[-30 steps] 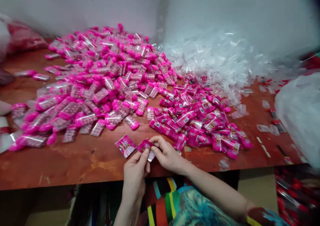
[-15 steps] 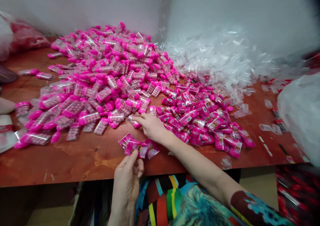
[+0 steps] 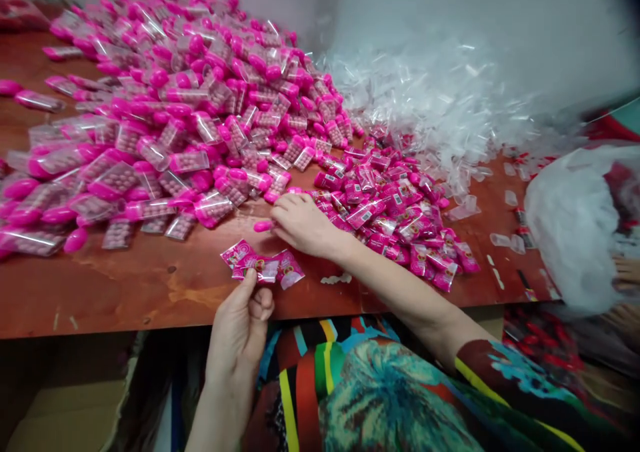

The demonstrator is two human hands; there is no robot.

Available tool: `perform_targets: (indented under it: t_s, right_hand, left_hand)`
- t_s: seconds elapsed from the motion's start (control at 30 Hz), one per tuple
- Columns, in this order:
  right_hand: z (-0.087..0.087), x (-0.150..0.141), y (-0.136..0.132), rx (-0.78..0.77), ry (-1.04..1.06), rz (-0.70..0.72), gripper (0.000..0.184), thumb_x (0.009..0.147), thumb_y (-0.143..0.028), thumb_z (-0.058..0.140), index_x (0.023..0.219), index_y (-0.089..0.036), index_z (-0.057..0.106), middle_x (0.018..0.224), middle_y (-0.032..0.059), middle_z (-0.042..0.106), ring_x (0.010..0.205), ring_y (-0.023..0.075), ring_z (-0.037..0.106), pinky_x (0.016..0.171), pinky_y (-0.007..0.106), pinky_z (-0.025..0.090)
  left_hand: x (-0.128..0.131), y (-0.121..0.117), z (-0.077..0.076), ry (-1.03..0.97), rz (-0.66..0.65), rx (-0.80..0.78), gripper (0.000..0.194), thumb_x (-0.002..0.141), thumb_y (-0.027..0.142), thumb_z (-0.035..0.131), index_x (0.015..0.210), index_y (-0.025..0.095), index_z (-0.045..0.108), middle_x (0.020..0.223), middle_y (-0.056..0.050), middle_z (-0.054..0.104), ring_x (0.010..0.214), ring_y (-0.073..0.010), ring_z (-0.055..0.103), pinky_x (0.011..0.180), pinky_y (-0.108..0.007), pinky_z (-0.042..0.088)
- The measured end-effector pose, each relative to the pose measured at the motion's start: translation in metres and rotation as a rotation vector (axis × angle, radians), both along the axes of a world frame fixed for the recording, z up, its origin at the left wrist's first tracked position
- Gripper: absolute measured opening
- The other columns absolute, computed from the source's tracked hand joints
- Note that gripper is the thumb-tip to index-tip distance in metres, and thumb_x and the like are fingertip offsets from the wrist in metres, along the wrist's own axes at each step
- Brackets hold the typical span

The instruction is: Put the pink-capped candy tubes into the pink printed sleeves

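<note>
My left hand point(image 3: 241, 324) is at the table's front edge, thumb and fingers pinching a pink printed sachet point(image 3: 259, 267) that lies with two others on the wood. My right hand point(image 3: 303, 225) rests further in, fingers curled around a pink-capped clear candy case point(image 3: 263, 226) at the foot of the big pile of pink-capped candy cases point(image 3: 165, 119). Beside that hand on the right lies a heap of wrapped pink packets point(image 3: 395, 219).
The red-brown wooden table point(image 3: 125, 292) carries a mound of clear empty plastic sleeves point(image 3: 430, 105) at the back right. A white plastic bag point(image 3: 575, 232) bulges at the right edge. A colourful garment point(image 3: 380, 392) covers my lap below the table.
My right hand left the sachet, reached into the edge of the candy case pile and drew a case back. My left hand stayed on the sachets. The view tilted down.
</note>
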State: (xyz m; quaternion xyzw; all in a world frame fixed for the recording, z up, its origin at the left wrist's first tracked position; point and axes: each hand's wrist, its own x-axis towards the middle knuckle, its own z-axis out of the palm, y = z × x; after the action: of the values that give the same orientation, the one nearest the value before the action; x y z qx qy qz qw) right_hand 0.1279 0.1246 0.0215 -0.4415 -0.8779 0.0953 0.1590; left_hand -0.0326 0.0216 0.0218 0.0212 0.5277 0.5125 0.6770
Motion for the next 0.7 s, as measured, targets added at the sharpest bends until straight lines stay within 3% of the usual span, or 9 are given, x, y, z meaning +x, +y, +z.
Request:
perform_targets:
  t_s: [0.13, 0.23, 0.3, 0.43, 0.7]
  right_hand:
    - [0.004, 0.014, -0.056, -0.439, 0.671, -0.256, 0.018, 0.093, -0.035, 0.058, 0.097, -0.019, 0.051, 0.082, 0.0007, 0.060, 0.071, 0.0146, 0.058, 0.066, 0.028, 0.047]
    - [-0.012, 0.013, -0.094, -0.790, 1.063, -0.412, 0.028, 0.087, -0.043, 0.063, 0.094, -0.021, 0.046, 0.074, -0.0030, 0.061, 0.063, 0.0126, 0.061, 0.062, 0.027, 0.050]
    - [-0.025, 0.010, -0.108, -0.927, 1.212, -0.491, 0.037, 0.082, -0.048, 0.068, 0.092, -0.021, 0.046, 0.073, -0.0028, 0.064, 0.063, 0.0127, 0.063, 0.063, 0.028, 0.054]
    - [-0.039, 0.008, -0.116, -0.988, 1.312, -0.577, 0.045, 0.074, -0.054, 0.074, 0.089, -0.020, 0.048, 0.071, -0.0016, 0.067, 0.063, 0.0127, 0.066, 0.060, 0.026, 0.055]
    - [-0.043, 0.020, -0.120, -1.010, 1.352, -0.601, 0.047, 0.073, -0.054, 0.076, 0.090, -0.019, 0.050, 0.071, -0.0017, 0.068, 0.064, 0.0128, 0.066, 0.058, 0.026, 0.056]
  left_hand:
    - [0.010, 0.002, 0.003, -0.077, 0.033, -0.076, 0.021, 0.075, 0.012, 0.075, 0.066, 0.014, 0.057, 0.053, 0.004, 0.056, 0.039, -0.0054, 0.046, 0.032, -0.015, 0.032]
    - [0.019, 0.005, 0.004, -0.098, 0.025, -0.110, 0.019, 0.082, 0.011, 0.069, 0.067, 0.014, 0.057, 0.052, 0.003, 0.057, 0.038, -0.0058, 0.047, 0.034, -0.015, 0.037]
    - [0.026, 0.008, 0.002, -0.107, 0.014, -0.112, 0.018, 0.084, 0.011, 0.066, 0.068, 0.014, 0.058, 0.053, 0.003, 0.058, 0.038, -0.0059, 0.048, 0.035, -0.015, 0.038]
    - [0.035, 0.011, -0.002, -0.121, 0.005, -0.128, 0.017, 0.086, 0.009, 0.063, 0.070, 0.014, 0.060, 0.054, 0.003, 0.059, 0.039, -0.0063, 0.050, 0.036, -0.014, 0.039]
    - [0.042, 0.007, -0.009, -0.077, -0.017, -0.108, 0.020, 0.087, 0.011, 0.063, 0.068, 0.014, 0.060, 0.053, 0.002, 0.060, 0.040, -0.0071, 0.051, 0.038, -0.016, 0.042]
